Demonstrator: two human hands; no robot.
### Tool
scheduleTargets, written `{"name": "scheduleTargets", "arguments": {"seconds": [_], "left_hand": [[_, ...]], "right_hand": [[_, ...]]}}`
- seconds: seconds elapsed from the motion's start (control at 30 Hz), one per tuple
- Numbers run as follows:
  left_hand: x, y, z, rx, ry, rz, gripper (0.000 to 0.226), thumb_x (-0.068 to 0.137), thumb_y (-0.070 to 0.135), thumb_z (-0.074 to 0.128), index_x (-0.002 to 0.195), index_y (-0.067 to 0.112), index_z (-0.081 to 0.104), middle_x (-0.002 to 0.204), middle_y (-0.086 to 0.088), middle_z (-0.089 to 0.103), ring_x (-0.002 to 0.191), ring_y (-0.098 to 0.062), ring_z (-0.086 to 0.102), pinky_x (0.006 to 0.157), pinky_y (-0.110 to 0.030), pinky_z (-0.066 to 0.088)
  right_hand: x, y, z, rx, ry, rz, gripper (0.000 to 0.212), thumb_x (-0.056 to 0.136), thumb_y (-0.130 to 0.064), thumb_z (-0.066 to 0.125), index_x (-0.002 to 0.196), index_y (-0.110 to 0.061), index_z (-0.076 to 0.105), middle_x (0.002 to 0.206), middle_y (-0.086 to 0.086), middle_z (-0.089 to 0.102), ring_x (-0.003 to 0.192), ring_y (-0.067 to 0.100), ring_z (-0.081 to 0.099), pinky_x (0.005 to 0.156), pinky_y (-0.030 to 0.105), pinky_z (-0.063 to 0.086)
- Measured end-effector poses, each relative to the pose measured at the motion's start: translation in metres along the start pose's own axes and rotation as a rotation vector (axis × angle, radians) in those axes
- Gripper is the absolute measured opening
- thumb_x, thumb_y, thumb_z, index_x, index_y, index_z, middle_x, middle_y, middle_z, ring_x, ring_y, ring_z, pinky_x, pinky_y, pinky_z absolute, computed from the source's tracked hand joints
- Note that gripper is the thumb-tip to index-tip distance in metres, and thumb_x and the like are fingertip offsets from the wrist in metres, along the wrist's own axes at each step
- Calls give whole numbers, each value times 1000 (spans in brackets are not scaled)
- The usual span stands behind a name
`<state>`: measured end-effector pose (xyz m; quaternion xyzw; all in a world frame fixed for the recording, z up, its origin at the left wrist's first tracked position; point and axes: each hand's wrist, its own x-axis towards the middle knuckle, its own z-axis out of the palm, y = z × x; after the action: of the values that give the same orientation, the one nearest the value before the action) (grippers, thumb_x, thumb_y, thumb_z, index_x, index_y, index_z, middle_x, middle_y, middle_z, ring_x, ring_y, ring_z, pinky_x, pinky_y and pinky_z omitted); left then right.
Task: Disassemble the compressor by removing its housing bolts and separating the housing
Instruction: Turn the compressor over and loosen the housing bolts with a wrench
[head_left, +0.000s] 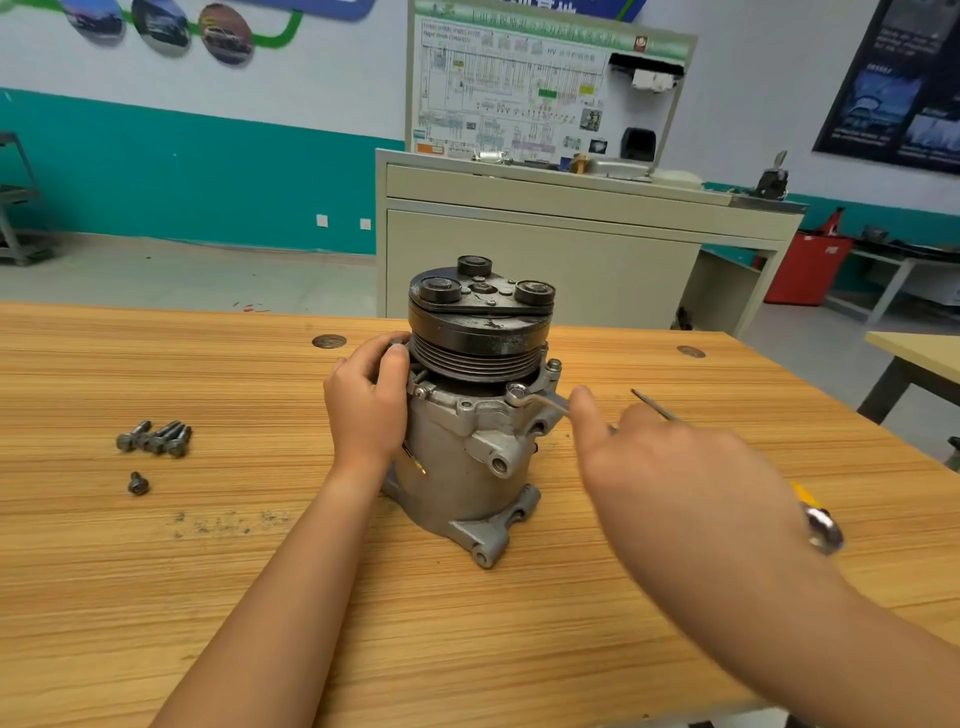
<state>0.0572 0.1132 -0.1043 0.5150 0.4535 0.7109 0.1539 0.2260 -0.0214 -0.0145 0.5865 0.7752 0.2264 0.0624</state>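
The grey compressor (457, 467) stands upright in the middle of the wooden table (208, 545), with its black pulley (480, 332) on top. My left hand (369, 400) grips its upper left side, just under the pulley. A silver wrench (545, 400) sits on a housing bolt (517, 391) at the upper right of the housing. My right hand (675, 467), blurred, holds the wrench's handle. Several removed long bolts (156, 439) lie together on the table at the left, and one short bolt (137, 483) lies just in front of them.
A thin screwdriver shaft (657, 406) shows beyond my right hand, and its yellow handle (802, 496) and a shiny metal end (825, 530) show by my wrist. A beige cabinet (545, 260) stands behind the table. Another table corner (914, 353) is at the right.
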Motion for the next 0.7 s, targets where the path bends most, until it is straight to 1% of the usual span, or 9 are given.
{"name": "scheduleTargets", "arguments": {"seconds": [0.1,0.17,0.27,0.33,0.4,0.47,0.53,0.57,0.7], "left_hand": [[0,-2,1,-22,1,9,29,82,23,42,94,18,68,84,14,64,87,-5,59,78,-16,45],[1,-3,1,-13,1,19,30,82,23,42,95,16,68,84,15,63,82,3,56,72,-9,42],[1,-4,0,-14,-7,8,27,82,24,42,95,20,66,85,14,62,81,7,55,72,-6,41],[0,-4,1,-20,-8,13,27,82,23,42,95,19,65,84,15,62,78,12,56,71,-6,41],[1,-4,2,-25,-6,10,30,82,24,42,96,15,67,84,15,62,79,14,56,71,-6,40],[2,-6,2,-21,-6,18,30,82,24,42,97,15,66,84,16,61,80,15,56,71,-4,39],[2,-7,2,-15,-11,27,26,82,23,42,95,20,64,84,20,60,80,17,55,70,-2,38],[2,-7,2,-15,-14,30,25,82,23,42,95,20,63,84,21,59,80,17,55,70,-2,38],[3,-7,3,-29,-22,22,28,82,23,41,93,16,65,84,19,61,80,15,56,70,-4,39]], "right_hand": [[-3,-34,1,-204,106,40,90,61,30,-14,136,9,32,58,12,39,39,16,33,36,18,15],[-10,-32,4,-211,104,86,107,67,31,-16,111,-20,67,44,4,51,30,14,40,38,20,14],[-10,-15,10,-359,138,77,67,84,11,16,100,-22,71,40,1,48,28,11,28,38,20,13],[-6,4,12,-386,233,-4,55,62,9,35,97,-12,73,35,5,37,35,14,14,41,16,10],[-1,16,15,-399,272,-140,60,55,12,29,99,0,68,40,10,19,38,15,8,44,13,6],[2,18,5,-407,119,-203,61,64,15,29,124,17,31,50,10,17,40,14,7,41,16,4],[10,36,23,-289,182,-321,68,79,12,34,128,10,-14,65,14,38,48,17,28,39,25,21],[19,45,26,-214,136,-256,76,82,8,44,133,7,-12,79,16,50,54,19,38,43,25,27],[56,68,61,18,570,-214,46,56,17,76,98,3,68,77,17,69,57,28,65,45,30,49]]}}
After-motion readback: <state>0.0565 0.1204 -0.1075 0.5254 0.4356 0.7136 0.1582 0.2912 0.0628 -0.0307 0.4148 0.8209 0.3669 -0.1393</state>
